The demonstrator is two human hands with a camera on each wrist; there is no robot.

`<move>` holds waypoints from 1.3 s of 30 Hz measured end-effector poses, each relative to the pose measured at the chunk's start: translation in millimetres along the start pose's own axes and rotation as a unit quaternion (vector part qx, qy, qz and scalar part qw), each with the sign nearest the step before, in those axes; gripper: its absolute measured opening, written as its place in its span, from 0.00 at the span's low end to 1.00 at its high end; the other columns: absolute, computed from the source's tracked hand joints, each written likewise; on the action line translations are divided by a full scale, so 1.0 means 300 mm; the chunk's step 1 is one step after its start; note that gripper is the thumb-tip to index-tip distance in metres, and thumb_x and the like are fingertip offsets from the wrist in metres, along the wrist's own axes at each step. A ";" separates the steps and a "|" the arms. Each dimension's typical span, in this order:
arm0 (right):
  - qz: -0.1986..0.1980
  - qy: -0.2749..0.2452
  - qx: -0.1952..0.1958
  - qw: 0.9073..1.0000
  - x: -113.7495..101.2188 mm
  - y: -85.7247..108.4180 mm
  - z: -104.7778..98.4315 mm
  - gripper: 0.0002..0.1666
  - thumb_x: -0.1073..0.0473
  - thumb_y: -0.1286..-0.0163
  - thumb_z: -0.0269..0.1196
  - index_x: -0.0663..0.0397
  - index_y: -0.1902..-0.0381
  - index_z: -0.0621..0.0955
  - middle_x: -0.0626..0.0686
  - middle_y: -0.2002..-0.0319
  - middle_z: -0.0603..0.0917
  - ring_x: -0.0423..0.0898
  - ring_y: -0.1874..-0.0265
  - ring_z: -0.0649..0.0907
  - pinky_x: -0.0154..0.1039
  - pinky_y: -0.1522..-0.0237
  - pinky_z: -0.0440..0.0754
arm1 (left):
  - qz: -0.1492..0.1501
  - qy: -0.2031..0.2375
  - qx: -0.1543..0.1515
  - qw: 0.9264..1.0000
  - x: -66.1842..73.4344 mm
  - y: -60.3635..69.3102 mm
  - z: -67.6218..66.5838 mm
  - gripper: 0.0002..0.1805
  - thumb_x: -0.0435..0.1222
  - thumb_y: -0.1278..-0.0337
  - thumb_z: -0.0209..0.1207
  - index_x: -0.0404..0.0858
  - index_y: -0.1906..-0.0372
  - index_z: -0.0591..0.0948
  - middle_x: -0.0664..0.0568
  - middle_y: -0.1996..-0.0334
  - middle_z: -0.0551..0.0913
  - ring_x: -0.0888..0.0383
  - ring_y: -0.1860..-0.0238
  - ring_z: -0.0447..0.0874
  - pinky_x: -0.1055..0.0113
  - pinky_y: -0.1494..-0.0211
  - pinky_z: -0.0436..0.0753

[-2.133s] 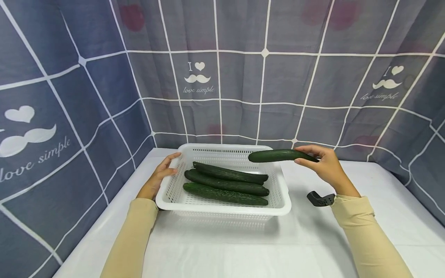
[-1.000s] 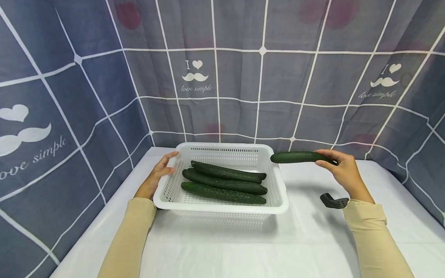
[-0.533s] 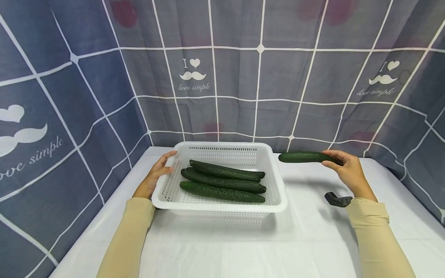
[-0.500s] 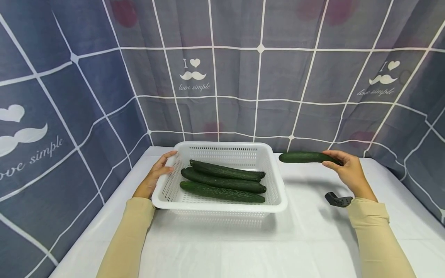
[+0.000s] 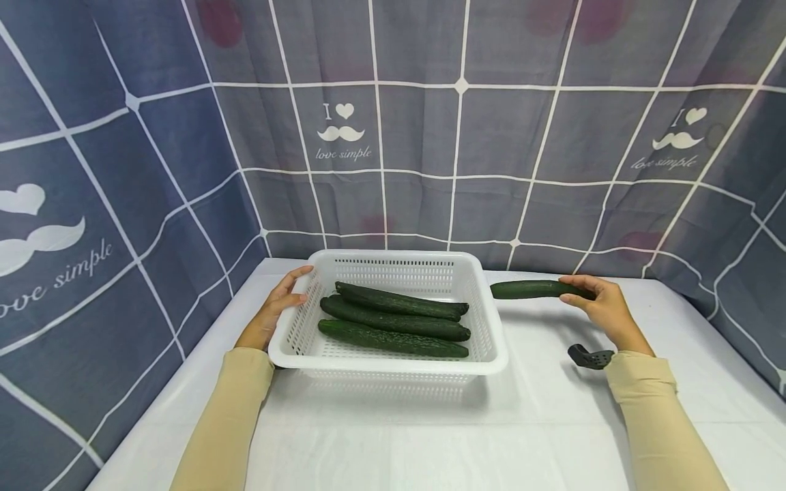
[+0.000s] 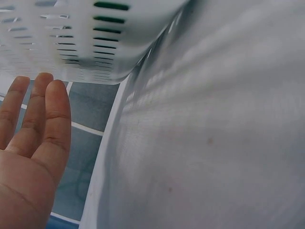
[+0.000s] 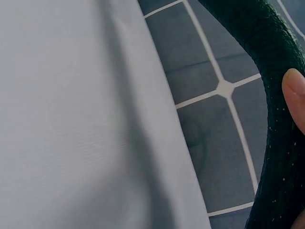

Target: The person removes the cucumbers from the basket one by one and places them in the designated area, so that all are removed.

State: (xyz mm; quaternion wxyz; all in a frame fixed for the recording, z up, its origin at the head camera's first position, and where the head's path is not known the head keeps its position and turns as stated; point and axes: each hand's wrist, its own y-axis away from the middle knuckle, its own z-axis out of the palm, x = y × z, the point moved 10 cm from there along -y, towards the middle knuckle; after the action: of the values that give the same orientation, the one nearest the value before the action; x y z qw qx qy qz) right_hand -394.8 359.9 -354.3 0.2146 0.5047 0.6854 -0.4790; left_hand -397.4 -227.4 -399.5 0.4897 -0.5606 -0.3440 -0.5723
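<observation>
My right hand (image 5: 602, 310) pinches the lone cucumber (image 5: 525, 290) near one end, over the tabletop (image 5: 393, 447) beside the basket (image 5: 393, 366), leaving its length free! My left hand (image 5: 269, 316), fingers straight, rests at the rim, likely steadying it; three cucumbers (image 5: 395, 319) lie lengthwise inside.

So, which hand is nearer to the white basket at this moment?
Left. The left hand is at the left side of the white basket, touching its rim; the right hand is apart from it, off its right side, holding a cucumber.
</observation>
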 end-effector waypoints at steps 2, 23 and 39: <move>0.001 0.013 -0.006 1.000 0.010 -0.003 0.012 0.20 0.74 0.33 0.73 0.77 0.45 0.83 0.24 0.63 0.85 0.27 0.66 0.81 0.23 0.64 0.76 | 0.002 0.002 0.000 1.000 0.002 0.001 0.000 0.33 0.31 0.32 0.52 0.59 0.26 0.73 0.54 0.29 0.68 0.56 0.33 0.72 0.60 0.39 0.80; -0.025 0.156 -0.072 0.985 0.011 0.002 0.113 0.18 0.68 0.34 0.76 0.67 0.47 0.88 0.67 0.49 0.90 0.33 0.55 0.83 0.31 0.50 0.76 | 0.007 -0.005 -0.005 1.000 0.005 -0.001 0.001 0.32 0.31 0.32 0.51 0.59 0.27 0.73 0.54 0.30 0.70 0.56 0.34 0.73 0.60 0.39 0.80; 0.018 0.179 -0.125 0.976 0.091 0.010 0.139 0.20 0.66 0.33 0.76 0.68 0.45 0.87 0.72 0.45 0.87 0.73 0.41 0.82 0.68 0.38 0.74 | 0.000 -0.007 -0.007 1.000 0.005 0.003 0.003 0.32 0.32 0.31 0.52 0.57 0.25 0.70 0.53 0.27 0.66 0.54 0.34 0.70 0.59 0.40 0.79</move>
State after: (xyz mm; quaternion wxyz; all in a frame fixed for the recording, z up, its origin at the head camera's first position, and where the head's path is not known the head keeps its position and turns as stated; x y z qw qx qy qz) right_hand -411.0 336.9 -395.5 0.1586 0.5638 0.7579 -0.2873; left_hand -396.3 -227.0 -397.9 0.4831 -0.5680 -0.3437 -0.5709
